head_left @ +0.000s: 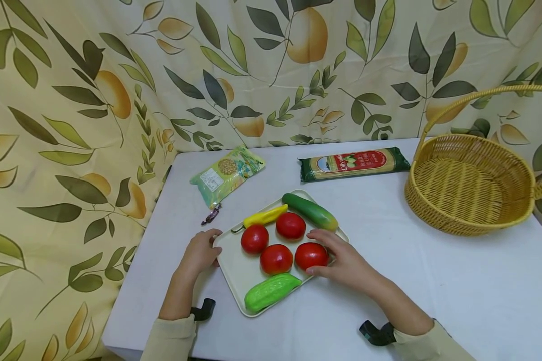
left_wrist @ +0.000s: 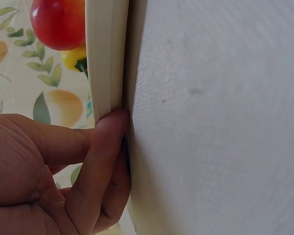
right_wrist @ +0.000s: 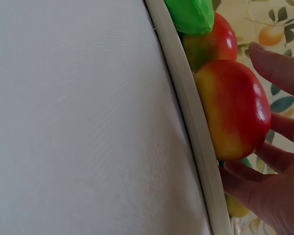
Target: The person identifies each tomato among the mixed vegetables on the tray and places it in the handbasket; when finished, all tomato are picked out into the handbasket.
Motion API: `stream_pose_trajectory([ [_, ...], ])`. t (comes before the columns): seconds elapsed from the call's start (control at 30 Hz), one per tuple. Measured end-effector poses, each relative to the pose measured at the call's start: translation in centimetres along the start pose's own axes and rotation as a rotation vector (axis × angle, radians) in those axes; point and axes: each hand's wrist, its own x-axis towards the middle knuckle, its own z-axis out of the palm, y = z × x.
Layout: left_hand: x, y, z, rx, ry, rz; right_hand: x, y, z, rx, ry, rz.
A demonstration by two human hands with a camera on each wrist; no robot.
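Observation:
A pale rectangular tray lies on the white table, its left corner pinched between the thumb and fingers of my left hand. In the left wrist view, the fingertips are at the tray's rim. My right hand is spread around a glossy red fruit with a yellowish side. The right wrist view shows the thumb apart from this fruit. Several similar red fruits share the tray with a yellow pepper, a dark green cucumber and a light green bitter melon.
Behind the tray lie a green-yellow food packet and a small dark wrapped candy. A long green and red spaghetti packet is at the back. On the right stands a yellow wicker basket with a tall handle. Patterned cloth borders the table.

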Motion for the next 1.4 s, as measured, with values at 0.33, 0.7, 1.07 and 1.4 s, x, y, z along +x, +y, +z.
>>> stream_pose_trajectory([
  [0.33, -0.02, -0.05, -0.01, -0.008, -0.003, -0.003, -0.24, -0.49, 0.53, -0.129, -0.019, -0.047],
  [0.7, 0.16, -0.26, 0.09, -0.026, -0.002, 0.003, -0.20, -0.73, 0.86, -0.207, -0.039, -0.021],
  [1.07, 0.23, -0.18, 0.00, -0.027, -0.009, 0.008, -0.28, -0.72, 0.91, -0.237, -0.028, -0.036],
  [1.4, 0.24, -0.17, 0.08, -0.023, -0.019, -0.003, -0.33, -0.77, 0.85, -0.220, -0.018, -0.039],
])
